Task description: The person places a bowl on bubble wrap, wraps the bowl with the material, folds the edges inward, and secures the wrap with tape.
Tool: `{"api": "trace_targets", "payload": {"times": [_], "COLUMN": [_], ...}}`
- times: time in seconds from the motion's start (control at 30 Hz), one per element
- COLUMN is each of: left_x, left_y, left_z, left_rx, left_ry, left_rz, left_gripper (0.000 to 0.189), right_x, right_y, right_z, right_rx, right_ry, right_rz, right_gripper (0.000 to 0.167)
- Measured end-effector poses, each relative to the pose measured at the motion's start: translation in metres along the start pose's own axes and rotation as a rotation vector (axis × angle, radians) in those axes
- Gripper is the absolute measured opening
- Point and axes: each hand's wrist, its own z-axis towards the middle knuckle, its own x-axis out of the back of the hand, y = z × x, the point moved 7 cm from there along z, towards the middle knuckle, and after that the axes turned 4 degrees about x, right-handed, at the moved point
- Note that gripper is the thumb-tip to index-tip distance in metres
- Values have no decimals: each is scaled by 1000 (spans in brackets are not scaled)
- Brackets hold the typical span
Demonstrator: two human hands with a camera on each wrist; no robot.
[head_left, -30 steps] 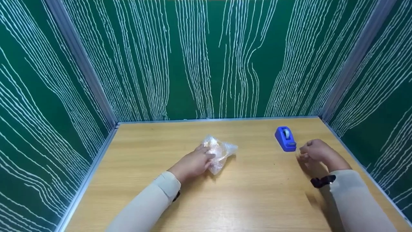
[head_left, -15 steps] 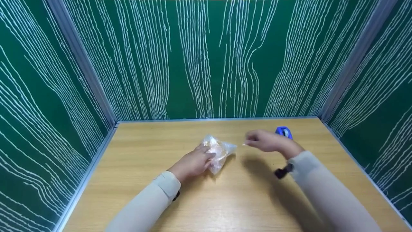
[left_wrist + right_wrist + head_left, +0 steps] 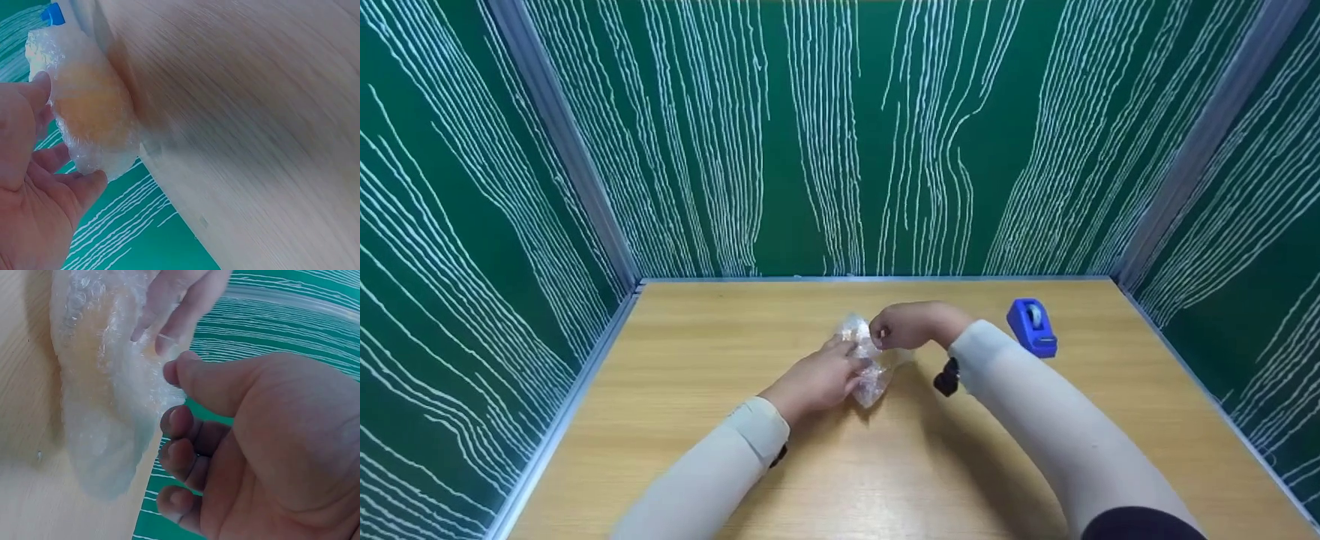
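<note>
A bundle in clear bubble wrap (image 3: 872,384), with something orange-tan showing through it, lies mid-table in the head view. My left hand (image 3: 819,377) holds it from the left, its thumb and fingers spread around the wrap in the left wrist view. Over its upper right side, my right hand (image 3: 911,327) pinches a short strip of clear tape (image 3: 173,342) between thumb and index finger, right at the wrap. The other right fingers are curled, as the right wrist view shows. Part of the bundle is hidden under both hands.
A blue tape dispenser (image 3: 1033,330) with a clear roll stands at the back right of the wooden table (image 3: 697,330). Green panels with white lines (image 3: 780,187) and grey posts enclose the table at the back and sides.
My right hand has moved left from beside the tape dispenser to the bundle, carrying the tape. My left hand has stayed on the bundle.
</note>
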Motion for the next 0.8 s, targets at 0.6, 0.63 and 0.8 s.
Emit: {"api": "trace_targets", "payload": {"times": [0.6, 0.63, 0.8], "left_x": [1, 1, 0], "left_y": [0, 0, 3], "left_z": [0, 0, 1], "left_rx": [32, 33, -17], "left_ry": [-18, -18, 14], "left_rz": [-44, -48, 32], "left_gripper": [46, 46, 50], "right_x": [-14, -14, -16], "right_y": [8, 9, 9], "right_z": [19, 19, 28], "right_rx": [-329, -338, -292], "right_ry": [-89, -84, -74], "right_rz": [-65, -70, -177], "right_gripper": [27, 26, 20]}}
